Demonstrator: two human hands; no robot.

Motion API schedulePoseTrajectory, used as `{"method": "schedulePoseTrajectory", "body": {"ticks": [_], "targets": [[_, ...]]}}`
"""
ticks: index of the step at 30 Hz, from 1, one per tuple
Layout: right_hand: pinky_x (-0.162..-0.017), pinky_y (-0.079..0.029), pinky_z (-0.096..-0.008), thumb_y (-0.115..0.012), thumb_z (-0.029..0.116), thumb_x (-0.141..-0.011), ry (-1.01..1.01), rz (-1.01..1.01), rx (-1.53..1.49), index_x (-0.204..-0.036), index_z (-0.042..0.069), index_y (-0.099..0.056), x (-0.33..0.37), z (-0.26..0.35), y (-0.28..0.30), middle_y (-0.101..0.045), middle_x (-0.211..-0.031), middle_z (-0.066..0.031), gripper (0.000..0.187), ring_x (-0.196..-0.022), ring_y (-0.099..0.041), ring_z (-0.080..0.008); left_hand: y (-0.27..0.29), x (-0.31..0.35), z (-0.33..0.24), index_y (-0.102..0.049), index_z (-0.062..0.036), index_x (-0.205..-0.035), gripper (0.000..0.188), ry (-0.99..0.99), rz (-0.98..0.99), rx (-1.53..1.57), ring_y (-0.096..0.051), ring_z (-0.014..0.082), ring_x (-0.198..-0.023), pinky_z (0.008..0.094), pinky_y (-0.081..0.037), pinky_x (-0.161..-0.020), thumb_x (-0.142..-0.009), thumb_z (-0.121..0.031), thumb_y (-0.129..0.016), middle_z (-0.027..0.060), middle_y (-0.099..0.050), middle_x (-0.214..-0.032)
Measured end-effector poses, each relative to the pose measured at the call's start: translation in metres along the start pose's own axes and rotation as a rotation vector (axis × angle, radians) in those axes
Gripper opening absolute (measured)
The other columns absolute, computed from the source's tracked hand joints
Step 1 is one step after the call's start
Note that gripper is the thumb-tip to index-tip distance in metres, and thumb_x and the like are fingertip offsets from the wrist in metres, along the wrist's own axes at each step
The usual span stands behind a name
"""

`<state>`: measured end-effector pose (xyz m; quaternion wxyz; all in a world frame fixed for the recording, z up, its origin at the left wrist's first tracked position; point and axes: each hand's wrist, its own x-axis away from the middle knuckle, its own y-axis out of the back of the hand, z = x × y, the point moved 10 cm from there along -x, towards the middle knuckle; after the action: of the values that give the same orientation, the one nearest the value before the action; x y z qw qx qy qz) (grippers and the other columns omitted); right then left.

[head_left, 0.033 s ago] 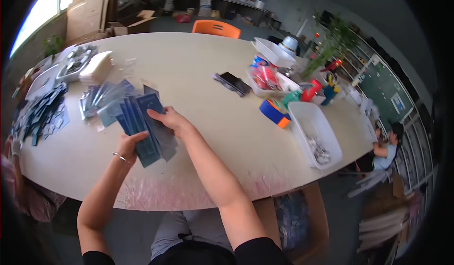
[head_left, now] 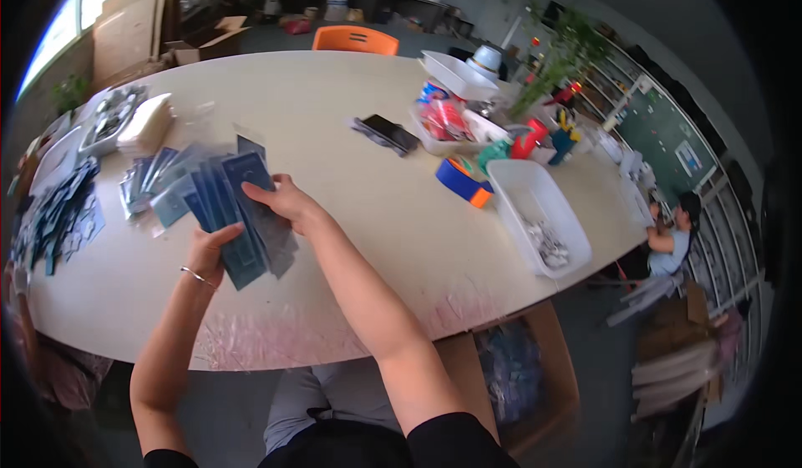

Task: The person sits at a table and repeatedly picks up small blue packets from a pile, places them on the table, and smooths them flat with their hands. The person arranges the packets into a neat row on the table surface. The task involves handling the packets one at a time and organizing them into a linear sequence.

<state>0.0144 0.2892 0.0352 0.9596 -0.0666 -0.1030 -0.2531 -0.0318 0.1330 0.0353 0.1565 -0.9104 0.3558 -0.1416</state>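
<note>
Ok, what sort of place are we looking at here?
Probably a small workshop for handwork: a fan of flat, dark-blue pieces is held over a large cream table with a rounded edge, which also bears a long white plastic tray of small silvery pieces.

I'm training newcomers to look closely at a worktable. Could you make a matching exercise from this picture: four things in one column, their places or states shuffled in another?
Things
1. Fanned stack of flat, dark-blue rectangular pieces
2. Orange chair with a slotted back
3. Long white plastic bin
4. Blue-and-orange ring

Places or states
A. Beyond the far edge of the pale table
B. Resting on the table, immediately left of the bin
C. Containing small silvery pieces
D. Held by the left hand and right hand

Pairs: 1-D, 2-A, 3-C, 4-B
</note>
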Motion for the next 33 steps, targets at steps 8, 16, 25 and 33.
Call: {"method": "schedulePoseTrajectory", "body": {"ticks": [8,16,25,33], "targets": [[-0.102,-0.041,-0.0353,-0.083,0.031,-0.069,0.385,-0.239,-0.199,-0.140,-0.004,-0.034,0.227,0.023,0.185,-0.051,-0.132,-0.0166,0.093,-0.116,-0.055,-0.0253,-0.255,0.096,-0.010,-0.054,0.0010,-0.122,0.051,-0.209,0.504,-0.279,-0.066,0.0179,-0.095,0.0288,-0.053,-0.085,-0.076,-0.001,-0.075,0.0100,-0.067,-0.108],[-0.104,-0.040,-0.0377,-0.089,0.036,-0.063,0.358,-0.610,-0.768,-0.140,0.002,-0.037,0.435,-0.201,0.300,-0.055,-0.131,-0.0098,0.099,-0.124,-0.051,-0.0225,-0.404,0.217,0.203,-0.046,0.0011,-0.129,0.073,0.014,1.037,-0.346,-0.059,0.0177,-0.108,0.0322,-0.046,-0.098,-0.065,0.003,-0.083,0.0101,-0.061,-0.117],[-0.106,-0.041,-0.0426,-0.082,0.042,-0.073,0.382,-0.736,-1.149,-0.134,0.003,-0.049,0.511,-0.397,0.340,-0.058,-0.130,-0.0117,0.079,-0.123,-0.053,-0.0272,-0.418,0.263,0.439,-0.044,0.0082,-0.121,0.080,0.185,1.064,-0.792,-0.064,0.0299,-0.098,0.0362,-0.049,-0.088,-0.063,-0.025,-0.088,0.0208,-0.063,-0.105],[-0.105,-0.043,-0.0455,-0.067,0.059,-0.079,0.490,-1.046,-1.000,-0.139,0.008,-0.047,0.581,-0.433,0.411,-0.056,-0.134,-0.0099,0.081,-0.123,-0.053,-0.0283,-0.511,0.304,0.481,-0.035,0.0086,-0.136,0.095,0.024,1.390,-0.928,-0.052,0.0391,-0.120,0.0399,-0.042,-0.101,-0.069,-0.039,-0.082,0.0310,-0.054,-0.125]]}}
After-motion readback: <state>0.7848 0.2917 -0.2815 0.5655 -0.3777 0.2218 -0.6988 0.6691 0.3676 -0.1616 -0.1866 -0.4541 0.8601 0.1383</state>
